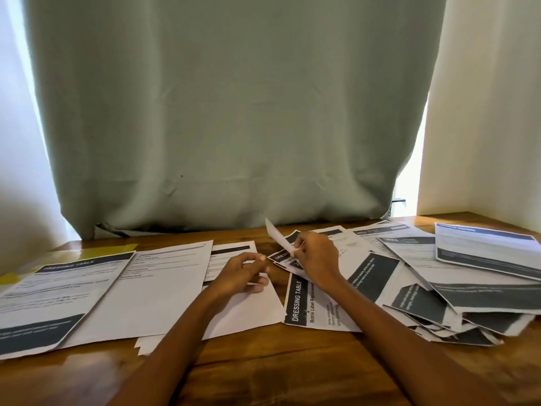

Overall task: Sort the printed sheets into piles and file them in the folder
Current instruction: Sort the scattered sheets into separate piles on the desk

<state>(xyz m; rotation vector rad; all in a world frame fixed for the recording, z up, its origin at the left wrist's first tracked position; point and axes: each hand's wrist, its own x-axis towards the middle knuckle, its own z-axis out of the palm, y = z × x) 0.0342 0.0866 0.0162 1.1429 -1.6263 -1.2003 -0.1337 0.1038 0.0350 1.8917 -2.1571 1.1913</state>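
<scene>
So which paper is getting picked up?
The sheet pinched by the right hand: its corner curls up off the table, while all the other sheets lie flat.

The right hand (pixel 317 260) pinches a lifted sheet (pixel 279 236) above the messy pile of printed sheets (pixel 456 276). The left hand (pixel 244 273), fingers loosely bent, rests on a white sheet (pixel 246 312) on the wooden surface (pixel 263 367).

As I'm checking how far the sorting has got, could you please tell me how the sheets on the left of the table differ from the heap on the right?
The left sheets lie flat, side by side in a row; the right heap is loose, overlapping and skewed. The left hand hovers over the left sheets, holding nothing, while the right hand pinches a sheet lifted from the heap. Both groups are printed pages with dark header bands, on the wooden table.
</scene>
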